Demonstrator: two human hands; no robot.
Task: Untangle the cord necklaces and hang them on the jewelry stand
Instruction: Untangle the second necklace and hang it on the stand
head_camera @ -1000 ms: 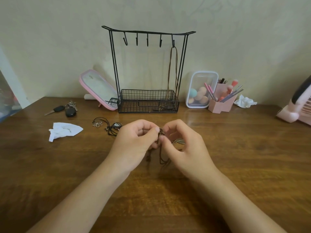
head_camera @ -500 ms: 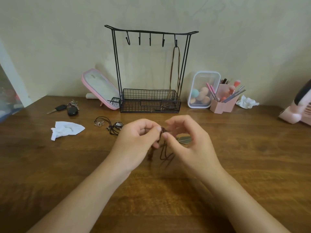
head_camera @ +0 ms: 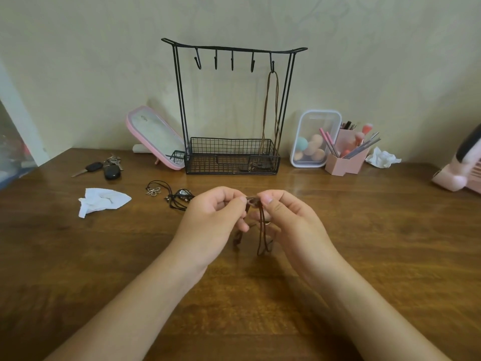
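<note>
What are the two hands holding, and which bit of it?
Both the left hand and right hand pinch a brown cord necklace at its tangled top; its loops dangle below.

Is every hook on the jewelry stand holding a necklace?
No, only the rightmost hook of the jewelry stand carries a brown cord necklace.

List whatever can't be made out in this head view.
All in the head view:
- Knot in the held brown cord necklace: covered by the pinching fingertips of the left hand and right hand.
- Its pendant: mostly behind the right hand.
- Hanging brown cord necklace on the black wire jewelry stand: lower end too small, behind basket mesh.
- Pink plastic appliance: cut off by the right edge.
</note>
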